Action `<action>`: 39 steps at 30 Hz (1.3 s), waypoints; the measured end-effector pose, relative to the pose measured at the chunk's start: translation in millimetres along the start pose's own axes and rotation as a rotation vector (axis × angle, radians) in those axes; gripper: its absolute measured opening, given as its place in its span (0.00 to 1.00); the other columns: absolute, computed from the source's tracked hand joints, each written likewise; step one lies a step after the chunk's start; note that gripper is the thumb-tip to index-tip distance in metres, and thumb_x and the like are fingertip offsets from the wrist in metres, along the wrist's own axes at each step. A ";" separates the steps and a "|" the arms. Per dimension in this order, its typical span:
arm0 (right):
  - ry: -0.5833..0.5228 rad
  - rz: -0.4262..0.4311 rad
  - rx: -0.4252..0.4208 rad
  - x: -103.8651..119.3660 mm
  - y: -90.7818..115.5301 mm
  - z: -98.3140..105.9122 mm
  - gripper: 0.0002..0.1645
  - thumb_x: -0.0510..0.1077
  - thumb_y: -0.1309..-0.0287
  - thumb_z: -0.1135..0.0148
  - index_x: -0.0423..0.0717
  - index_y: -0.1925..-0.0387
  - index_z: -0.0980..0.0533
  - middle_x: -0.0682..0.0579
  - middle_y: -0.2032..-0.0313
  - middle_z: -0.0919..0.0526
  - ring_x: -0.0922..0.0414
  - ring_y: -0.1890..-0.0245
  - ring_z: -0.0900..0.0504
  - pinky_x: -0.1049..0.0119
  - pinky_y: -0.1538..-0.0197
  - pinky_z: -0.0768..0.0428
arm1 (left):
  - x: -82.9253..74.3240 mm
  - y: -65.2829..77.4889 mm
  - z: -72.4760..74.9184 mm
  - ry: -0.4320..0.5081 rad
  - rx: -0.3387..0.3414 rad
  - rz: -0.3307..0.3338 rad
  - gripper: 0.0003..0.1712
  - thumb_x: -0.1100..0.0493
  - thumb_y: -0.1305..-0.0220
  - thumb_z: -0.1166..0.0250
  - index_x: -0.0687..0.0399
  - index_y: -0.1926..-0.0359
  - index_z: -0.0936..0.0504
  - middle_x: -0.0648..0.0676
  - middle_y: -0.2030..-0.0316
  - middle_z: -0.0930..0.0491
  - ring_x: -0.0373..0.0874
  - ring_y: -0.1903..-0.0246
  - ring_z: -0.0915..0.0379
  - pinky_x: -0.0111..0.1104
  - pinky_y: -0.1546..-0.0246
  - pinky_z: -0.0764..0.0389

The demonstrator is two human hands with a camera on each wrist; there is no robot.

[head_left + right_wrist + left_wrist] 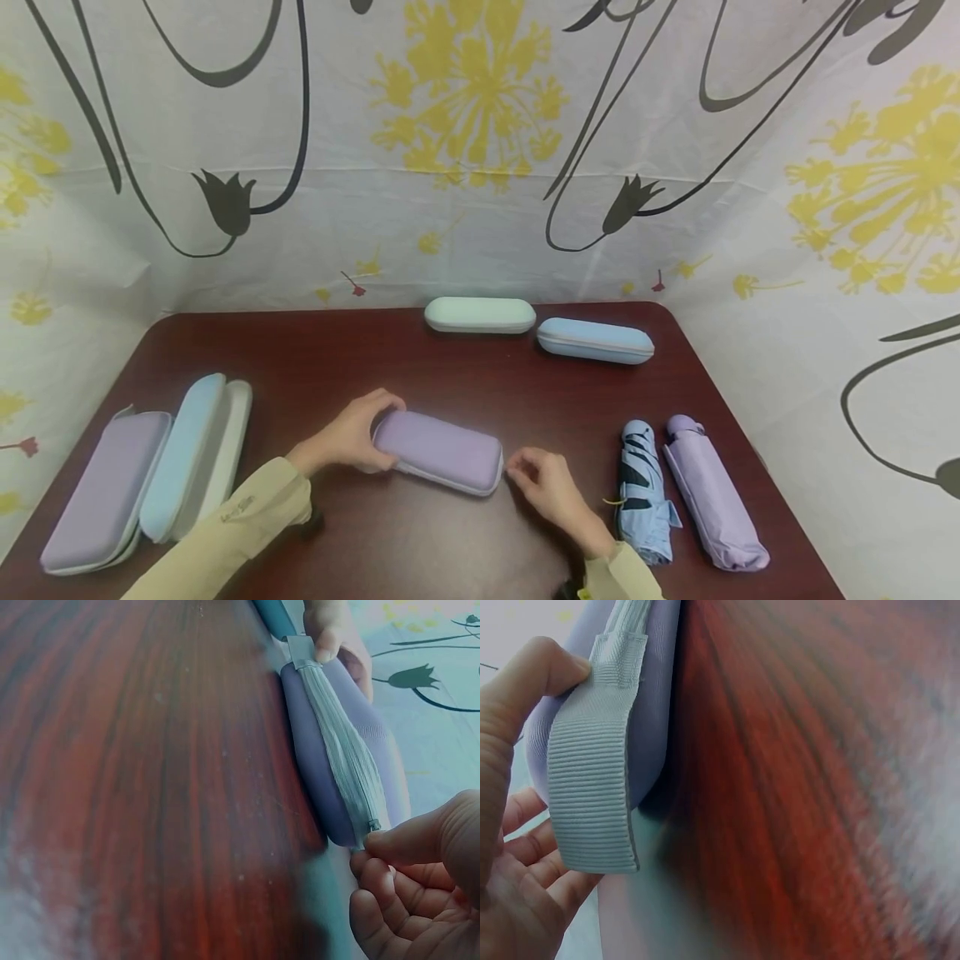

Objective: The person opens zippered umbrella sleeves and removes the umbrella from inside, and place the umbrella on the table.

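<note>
Lavender fabric covers the case [441, 450] we have in hand, lying on the bench [420, 550] just below the middle of the head view. Our left hand [351, 432] grips its left end, thumb pressed by the grey strap [592, 780], fingers round the far side. Our right hand [546, 486] is at the other end, thumb and a finger pinching the zip pull [373, 825].

We judge the zip to be the step in hand. The lid looks down and the near side looks closed, but we cannot see the far side, so whether the zip's run is starting or finishing we cannot tell.

Bare bench lies above and below the case. At upper centre, the mint case [480, 315] and blue case [596, 340] sit near the far edge. The striped umbrella [643, 492] limits room at lower right, with the lilac umbrella [712, 492] nearer the right edge; a purple case [108, 487] lies at lower left.
</note>
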State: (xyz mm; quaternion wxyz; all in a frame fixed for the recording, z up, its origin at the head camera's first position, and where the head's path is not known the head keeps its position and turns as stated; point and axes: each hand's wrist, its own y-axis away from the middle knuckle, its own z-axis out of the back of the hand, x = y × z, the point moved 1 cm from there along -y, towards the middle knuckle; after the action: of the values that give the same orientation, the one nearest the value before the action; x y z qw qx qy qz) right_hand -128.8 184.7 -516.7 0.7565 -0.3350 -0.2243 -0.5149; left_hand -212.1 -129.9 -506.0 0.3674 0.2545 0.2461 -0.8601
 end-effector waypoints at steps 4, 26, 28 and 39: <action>-0.001 0.006 -0.008 0.8 2.0 1.1 0.10 0.29 0.54 0.34 0.46 0.76 0.22 0.60 0.78 0.23 0.68 0.78 0.29 0.71 0.75 0.27 | -3.4 3.1 -2.5 -0.006 -0.019 0.040 0.37 0.50 0.71 0.23 0.52 0.54 0.25 0.46 0.60 0.28 0.40 0.61 0.31 0.37 0.60 0.26; 0.035 0.091 -0.054 5.0 5.3 2.2 0.12 0.27 0.59 0.33 0.46 0.77 0.23 0.59 0.78 0.22 0.68 0.78 0.30 0.71 0.76 0.28 | -13.7 14.8 -18.7 -0.008 -0.214 0.078 0.34 0.52 0.74 0.24 0.53 0.58 0.23 0.45 0.62 0.25 0.39 0.66 0.30 0.32 0.65 0.26; 0.028 0.116 -0.060 5.7 6.2 0.1 0.12 0.26 0.59 0.33 0.45 0.77 0.23 0.58 0.78 0.22 0.68 0.78 0.29 0.72 0.76 0.28 | -13.3 14.9 -19.4 -0.005 -0.230 0.081 0.34 0.52 0.75 0.24 0.53 0.59 0.23 0.46 0.63 0.25 0.39 0.66 0.30 0.33 0.65 0.26; -0.052 0.027 -0.184 17.9 8.0 -13.8 0.13 0.25 0.67 0.35 0.44 0.81 0.23 0.58 0.83 0.23 0.69 0.83 0.29 0.78 0.80 0.30 | -20.1 17.5 -29.4 -0.025 -0.269 0.182 0.35 0.51 0.77 0.23 0.54 0.60 0.25 0.46 0.66 0.28 0.40 0.68 0.31 0.33 0.67 0.27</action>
State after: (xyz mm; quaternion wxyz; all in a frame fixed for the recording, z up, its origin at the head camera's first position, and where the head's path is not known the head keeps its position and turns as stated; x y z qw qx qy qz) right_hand -114.9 165.2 -515.9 0.7232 -0.4193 -0.1913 -0.5143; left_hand -179.2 -112.5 -519.8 0.4774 0.2136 0.3307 -0.7855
